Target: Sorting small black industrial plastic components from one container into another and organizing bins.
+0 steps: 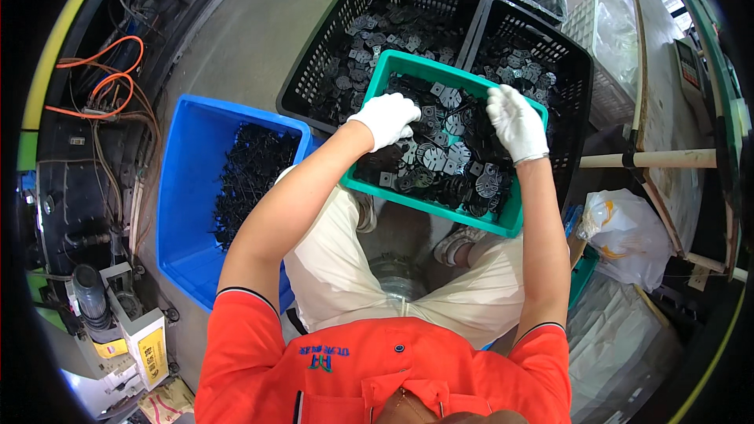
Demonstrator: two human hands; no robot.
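A green tray (434,195) full of small flat black plastic parts (433,156) rests in front of me, over the near part of two black crates. My left hand (385,120), in a white glove, is over the tray's left side with its fingers curled together. Whatever those fingers hold, if anything, is hidden. At the tray's right side my right hand (517,124), gloved too, is raised above the parts. Its fingers are bent and pressed together, and I cannot make out anything in them.
Two black crates (476,25) with similar parts stand beyond the tray. To my left is a blue bin (182,180) holding thin black pieces (253,177). Machinery with orange hoses (129,82) lines the far left. A pale pipe (667,159) and a plastic bag (628,235) are at the right.
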